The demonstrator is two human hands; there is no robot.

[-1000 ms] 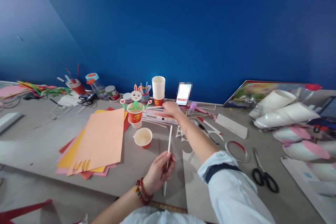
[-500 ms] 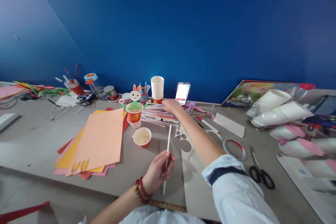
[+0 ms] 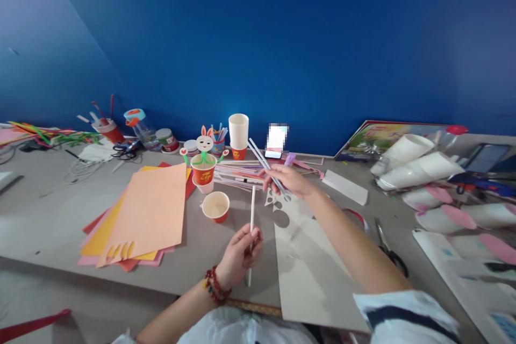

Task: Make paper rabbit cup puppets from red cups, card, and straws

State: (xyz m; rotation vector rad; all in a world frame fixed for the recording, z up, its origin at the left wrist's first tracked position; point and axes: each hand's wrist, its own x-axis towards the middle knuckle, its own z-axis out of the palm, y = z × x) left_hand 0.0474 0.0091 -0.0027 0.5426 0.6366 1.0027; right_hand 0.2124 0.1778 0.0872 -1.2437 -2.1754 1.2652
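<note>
Upright in my left hand (image 3: 241,255) is a white straw (image 3: 252,207), gripped around its lower half near the table's front edge. My right hand (image 3: 288,180) is closed on a pair of pale straws (image 3: 264,157), which slant up to the left over the table. Behind it lies a loose pile of coloured straws (image 3: 236,170). An open paper cup (image 3: 216,207) stands to the left of both hands. Beyond that cup, a red paper cup (image 3: 203,176) carries a rabbit figure (image 3: 205,143) with green arms.
Coloured paper sheets (image 3: 151,209) are stacked at left. A cut white sheet (image 3: 310,274) lies under my right arm. Scissors (image 3: 389,250), bagged paper cups (image 3: 419,169) and a white strip (image 3: 345,187) are at right. A phone (image 3: 276,142) and stacked cups (image 3: 238,134) stand by the wall.
My right hand has come back from the straw pile toward me and right, now holding pale straws. My left hand still holds the white straw; the view has shifted slightly.
</note>
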